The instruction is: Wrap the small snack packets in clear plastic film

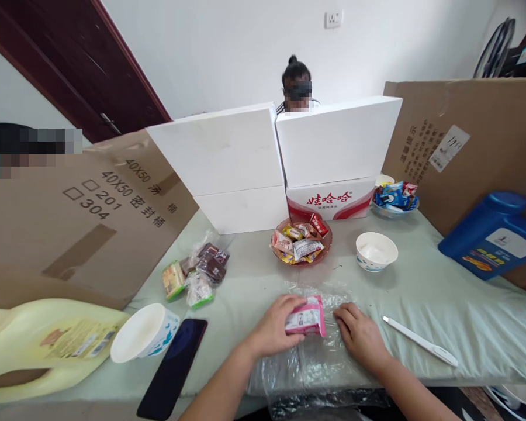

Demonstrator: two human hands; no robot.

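A pink snack packet (305, 317) lay on a clear plastic bag (315, 356) at the near edge of the surface (442, 304). The left hand (273, 328) gripped the packet, fingers closed on it; the right hand (360, 333) pressed flat on the bag, fingers loosely spread. Beyond, a red dish (301, 241) held wrapped snacks, and a white bowl (376, 251) stood empty.

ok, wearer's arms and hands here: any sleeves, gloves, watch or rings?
Both forearms are bare right up to the frame edge, with no sleeves in view. The left hand and right hand have no gloves, and no watch, bracelet or rings show.
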